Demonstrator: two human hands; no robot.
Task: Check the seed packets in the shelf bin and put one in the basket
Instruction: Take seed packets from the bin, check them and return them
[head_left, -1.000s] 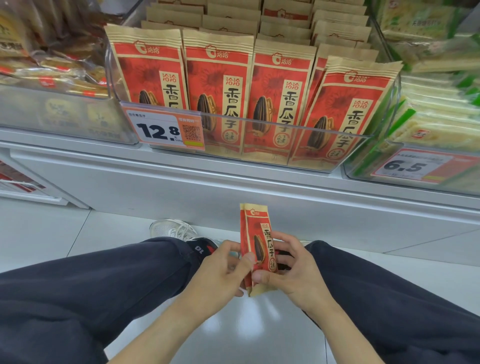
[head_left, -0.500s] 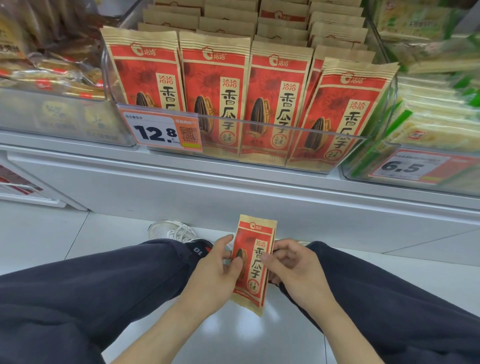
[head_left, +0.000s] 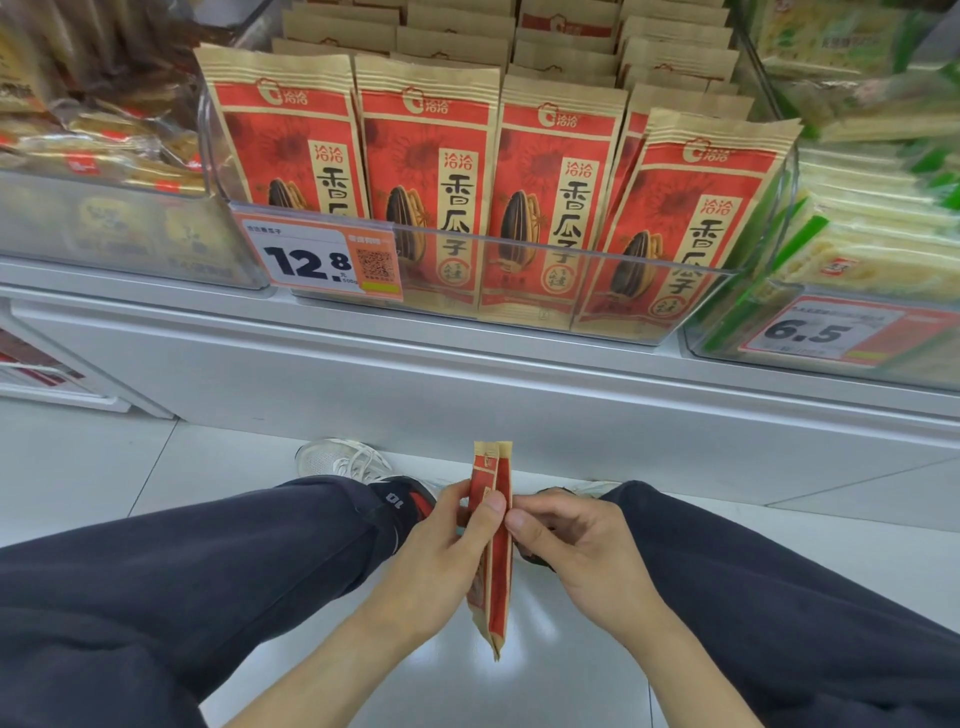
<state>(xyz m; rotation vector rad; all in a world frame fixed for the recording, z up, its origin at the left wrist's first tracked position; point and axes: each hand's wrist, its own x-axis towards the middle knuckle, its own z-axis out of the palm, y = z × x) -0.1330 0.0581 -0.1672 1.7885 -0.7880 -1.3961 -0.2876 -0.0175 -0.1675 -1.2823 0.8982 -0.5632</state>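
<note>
So half a second earlier the packet (head_left: 493, 545) was facing me flat, print side up. At this moment I'd rolled it edge-on, so all I got was the thin red-and-kraft side seam pointing at the camera, same as it looked a second back. Basically I was flipping it over and over to inspect both faces, which I'd call the "check" part of the job, not the drop-off. No basket was in view at all, so that step was still ahead.

Left hand (head_left: 441, 566) had the packet pinched, thumb clamped on the near face and fingers curled behind it. Right hand (head_left: 566, 545) had its fingers curled in with the thumb tip touching the packet's edge; whether it really gripped, I couldn't tell. The packet hung low between my knees, well below the bin (head_left: 519, 291).

Material-wise: matte kraft paper with a glossy red panel, crimped flat at the top, slim and a bit floppy. The bin was clear hard plastic with more of the same packets standing upright in rows, an orange price tag (head_left: 322, 260) clipped on front. Floor was shiny tile.
</note>
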